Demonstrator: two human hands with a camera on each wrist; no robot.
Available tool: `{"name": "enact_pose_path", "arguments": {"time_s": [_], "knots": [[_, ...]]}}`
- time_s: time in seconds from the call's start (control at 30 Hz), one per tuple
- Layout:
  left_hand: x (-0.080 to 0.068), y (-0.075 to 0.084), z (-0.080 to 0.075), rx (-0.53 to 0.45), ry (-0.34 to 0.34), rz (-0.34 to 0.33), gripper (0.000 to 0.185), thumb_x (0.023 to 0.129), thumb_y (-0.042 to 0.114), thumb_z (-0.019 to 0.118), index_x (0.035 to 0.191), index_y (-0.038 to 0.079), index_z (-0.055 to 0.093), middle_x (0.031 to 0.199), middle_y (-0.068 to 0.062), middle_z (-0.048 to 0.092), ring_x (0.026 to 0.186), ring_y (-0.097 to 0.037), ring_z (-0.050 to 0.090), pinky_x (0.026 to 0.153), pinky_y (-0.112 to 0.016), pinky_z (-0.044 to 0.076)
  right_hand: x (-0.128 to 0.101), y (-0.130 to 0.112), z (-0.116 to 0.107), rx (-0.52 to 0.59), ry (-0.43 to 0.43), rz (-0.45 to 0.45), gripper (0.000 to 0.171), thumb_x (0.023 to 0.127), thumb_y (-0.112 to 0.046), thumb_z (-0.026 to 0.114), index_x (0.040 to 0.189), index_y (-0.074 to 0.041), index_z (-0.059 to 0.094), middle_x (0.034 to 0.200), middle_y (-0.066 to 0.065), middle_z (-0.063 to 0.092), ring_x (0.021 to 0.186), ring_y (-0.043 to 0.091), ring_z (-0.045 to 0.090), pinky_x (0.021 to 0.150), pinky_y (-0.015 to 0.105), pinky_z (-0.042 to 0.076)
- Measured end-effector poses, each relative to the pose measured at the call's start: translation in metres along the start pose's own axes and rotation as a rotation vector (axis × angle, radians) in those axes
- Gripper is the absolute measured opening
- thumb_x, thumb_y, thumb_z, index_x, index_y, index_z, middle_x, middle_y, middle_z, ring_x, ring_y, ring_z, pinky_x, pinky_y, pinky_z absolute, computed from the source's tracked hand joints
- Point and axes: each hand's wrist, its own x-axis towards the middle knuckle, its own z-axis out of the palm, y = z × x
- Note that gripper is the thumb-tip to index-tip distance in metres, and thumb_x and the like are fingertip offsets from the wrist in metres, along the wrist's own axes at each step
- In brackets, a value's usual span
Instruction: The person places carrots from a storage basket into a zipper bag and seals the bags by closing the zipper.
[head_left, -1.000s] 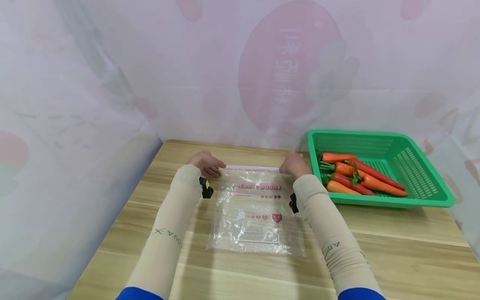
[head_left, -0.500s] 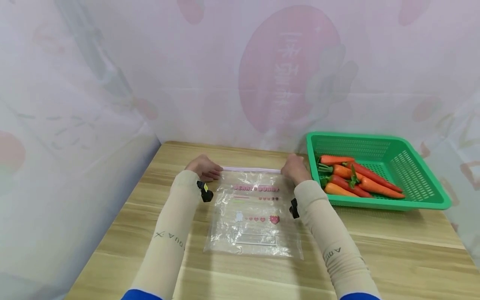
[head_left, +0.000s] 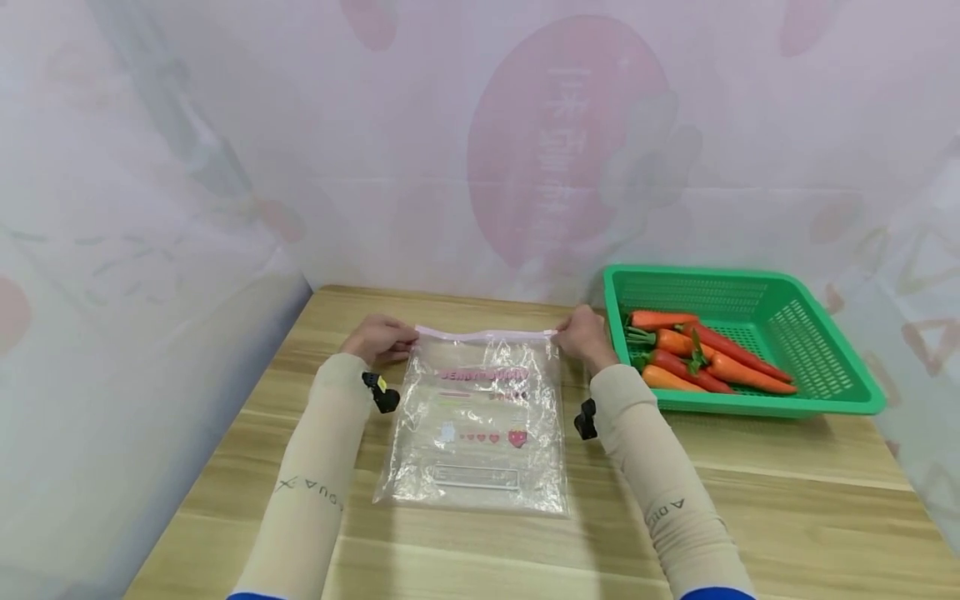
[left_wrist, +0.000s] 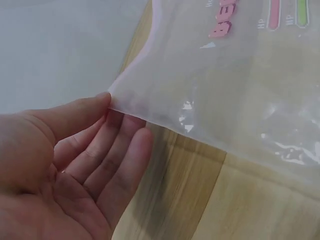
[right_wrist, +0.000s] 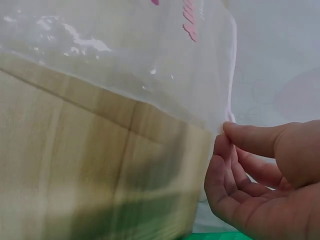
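One clear zip bag [head_left: 474, 417] (pink-lettered): left hand [head_left: 378, 338] pinches one top corner, right hand [head_left: 585, 335] pinches other, near green plastic basket [head_left: 750, 403].

Rear wall [head_left: 390, 233]: pale pink-white sheet, horizontal crease, large faded pink circle [head_left: 506, 158] bearing white characters [head_left: 564, 137]. Left wall [head_left: 135, 392] and right wall [head_left: 933, 333]: similar printed sheeting. Table [head_left: 817, 508]: light wood grain, lengthwise bands. Light: soft, shadows blurred.

The left hand [left_wrist: 70, 182] pinches a clear bag [left_wrist: 210, 85] at one corner.
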Motion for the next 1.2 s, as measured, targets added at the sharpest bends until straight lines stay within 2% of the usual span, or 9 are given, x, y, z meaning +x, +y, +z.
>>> {"name": "enact_pose_path", "arguments": {"time_s": [0.1,0.17,0.23,0.37,0.53,0.73,0.93,1.07,1.2], "knots": [[0.0,0.001,-0.007,0.019,-0.009,0.037,0.038,0.104,0.013,0.068,0.136,-0.006,0.062,0.101,-0.003,0.072,0.087,-0.01,0.069,0.089,-0.026,0.063,-0.003,-0.003,-0.006,-0.006,-0.012,-0.054,0.017,0.096,-0.011,0.073,0.105,0.002,0.079,0.116,0.019,0.076,0.1,0.029,0.066,0.083,0.038,0.057],[-0.001,0.003,-0.01,0.047,-0.013,0.072,0.037,0.105,0.014,0.066,0.135,-0.006,0.062,0.104,-0.003,0.072,0.089,-0.01,0.068,0.09,-0.027,0.063,-0.003,-0.005,-0.011,-0.001,-0.024,-0.099,0.018,0.097,-0.013,0.073,0.106,0.002,0.078,0.114,0.02,0.077,0.102,0.031,0.068,0.086,0.039,0.058],[-0.002,0.007,-0.012,0.046,-0.01,0.104,0.036,0.105,0.015,0.066,0.134,-0.006,0.063,0.105,-0.004,0.073,0.09,-0.01,0.069,0.094,-0.03,0.063,-0.002,-0.006,-0.018,0.023,-0.043,-0.142,0.018,0.099,-0.013,0.072,0.105,0.003,0.076,0.111,0.021,0.077,0.101,0.033,0.07,0.083,0.039,0.058],[-0.004,0.019,-0.014,0.012,-0.01,0.173,0.037,0.104,0.014,0.068,0.134,-0.007,0.063,0.107,-0.007,0.075,0.09,-0.009,0.072,0.102,-0.037,0.061,-0.003,-0.008,-0.036,0.077,-0.086,-0.208,0.018,0.103,-0.014,0.068,0.11,0.002,0.072,0.111,0.022,0.076,0.1,0.035,0.071,0.079,0.037,0.056],[-0.012,0.039,-0.017,0.0,-0.02,0.279,0.035,0.105,0.013,0.065,0.132,-0.01,0.063,0.11,-0.01,0.076,0.092,-0.011,0.074,0.104,-0.039,0.06,-0.003,-0.012,-0.06,0.093,-0.114,-0.267,0.02,0.104,-0.017,0.067,0.114,0.0,0.07,0.116,0.022,0.075,0.104,0.031,0.072,0.088,0.04,0.059],[-0.024,0.058,-0.023,-0.05,0.006,0.376,0.032,0.106,0.01,0.063,0.129,-0.012,0.061,0.1,0.001,0.079,0.091,-0.007,0.076,0.101,-0.036,0.061,-0.005,-0.022,-0.085,0.101,-0.123,-0.335,0.023,0.106,-0.024,0.065,0.118,-0.005,0.068,0.12,0.019,0.073,0.113,0.034,0.07,0.097,0.05,0.058],[-0.035,0.082,-0.023,-0.104,0.063,0.467,0.032,0.104,0.009,0.067,0.128,-0.011,0.065,0.097,0.001,0.081,0.09,-0.008,0.078,0.097,-0.035,0.062,-0.01,-0.03,-0.11,0.114,-0.071,-0.406,0.021,0.105,-0.025,0.068,0.115,-0.007,0.072,0.115,0.016,0.075,0.106,0.028,0.07,0.09,0.043,0.057],[-0.038,0.095,-0.021,-0.076,0.101,0.524,0.03,0.102,0.015,0.071,0.124,-0.005,0.07,0.1,-0.001,0.082,0.094,-0.012,0.078,0.094,-0.033,0.063,-0.013,-0.031,-0.124,0.112,-0.052,-0.435,0.022,0.104,-0.025,0.07,0.116,-0.006,0.073,0.113,0.013,0.076,0.1,0.02,0.07,0.088,0.036,0.057],[-0.041,0.104,-0.016,-0.063,0.105,0.578,0.029,0.101,0.017,0.072,0.122,-0.003,0.072,0.099,0.001,0.082,0.094,-0.011,0.077,0.095,-0.033,0.063,-0.015,-0.028,-0.135,0.103,-0.025,-0.449,0.023,0.103,-0.024,0.071,0.116,-0.005,0.074,0.111,0.013,0.077,0.094,0.013,0.071,0.082,0.026,0.057]]}}
